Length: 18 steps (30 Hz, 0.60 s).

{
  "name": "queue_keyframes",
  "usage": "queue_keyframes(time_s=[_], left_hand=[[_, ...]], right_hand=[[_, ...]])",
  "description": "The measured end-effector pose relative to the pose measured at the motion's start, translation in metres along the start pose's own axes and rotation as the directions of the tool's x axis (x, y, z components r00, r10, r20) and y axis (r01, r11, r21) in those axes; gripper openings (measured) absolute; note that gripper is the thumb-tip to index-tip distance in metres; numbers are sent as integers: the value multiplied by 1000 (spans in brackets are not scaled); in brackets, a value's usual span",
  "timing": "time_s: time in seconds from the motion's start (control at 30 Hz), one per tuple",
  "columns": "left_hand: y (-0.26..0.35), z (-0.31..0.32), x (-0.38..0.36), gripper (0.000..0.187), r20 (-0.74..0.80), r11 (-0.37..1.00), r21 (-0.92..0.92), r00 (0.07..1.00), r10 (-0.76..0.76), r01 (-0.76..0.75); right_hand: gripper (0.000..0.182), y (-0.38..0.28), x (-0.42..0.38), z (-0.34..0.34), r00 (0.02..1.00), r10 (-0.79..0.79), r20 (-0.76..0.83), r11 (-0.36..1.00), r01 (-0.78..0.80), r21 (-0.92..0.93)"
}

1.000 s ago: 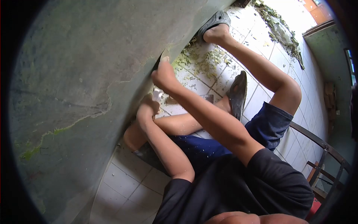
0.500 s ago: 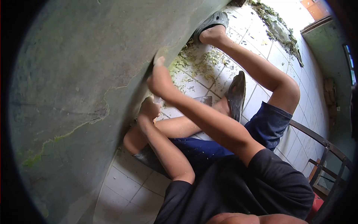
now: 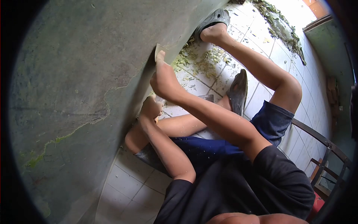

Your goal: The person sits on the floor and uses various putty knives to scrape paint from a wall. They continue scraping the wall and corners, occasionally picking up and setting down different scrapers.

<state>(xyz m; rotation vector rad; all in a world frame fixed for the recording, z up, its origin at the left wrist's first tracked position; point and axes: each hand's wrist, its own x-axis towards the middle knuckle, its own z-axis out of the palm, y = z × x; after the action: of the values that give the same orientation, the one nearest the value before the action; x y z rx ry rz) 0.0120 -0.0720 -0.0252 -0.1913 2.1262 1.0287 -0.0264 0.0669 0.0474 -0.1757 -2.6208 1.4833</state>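
Note:
My right hand (image 3: 164, 79) is wrapped round a flat scraper (image 3: 157, 50), thumb along it, with the blade's edge against the grey-green wall (image 3: 74, 74). The handle is hidden in the fist. Just below it, my left hand (image 3: 150, 108) is closed close to the wall, above the bent knee. Something pale and brownish shows at its fingers, too small to make out. Peeled green-yellow flakes (image 3: 209, 61) lie on the white tiles beyond the hands. A jagged edge of flaking paint (image 3: 78, 128) runs across the wall.
A grey flat piece (image 3: 207, 98) lies on the floor near the ankle. Dark clogs (image 3: 238, 91) are on both feet. More debris with a clear plastic bag (image 3: 281, 28) lies at the upper right. A dark metal frame (image 3: 313, 132) stands at the right.
My right hand and the scraper have shifted slightly, with the blade still at the wall and now seen more clearly. The left hand has hardly moved.

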Motion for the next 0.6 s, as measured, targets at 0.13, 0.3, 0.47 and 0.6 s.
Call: queue_keyframes(time_s=[0.13, 0.3, 0.47, 0.6], left_hand=[[17, 0, -5, 35, -31, 998, 17, 998, -59, 59], [7, 4, 2, 29, -52, 993, 85, 995, -82, 86], [7, 3, 0, 28, -73, 999, 33, 997, -28, 30], [6, 4, 3, 27, -107, 969, 227, 991, -76, 99]], right_hand=[[79, -10, 15, -20, 969, 217, 114, 968, -229, 101], [82, 3, 16, -17, 985, 134, 109, 986, -144, 89], [77, 26, 10, 1, 977, -201, -73, 965, 185, -188], [78, 39, 51, -28, 960, 261, 100, 965, -260, -23]])
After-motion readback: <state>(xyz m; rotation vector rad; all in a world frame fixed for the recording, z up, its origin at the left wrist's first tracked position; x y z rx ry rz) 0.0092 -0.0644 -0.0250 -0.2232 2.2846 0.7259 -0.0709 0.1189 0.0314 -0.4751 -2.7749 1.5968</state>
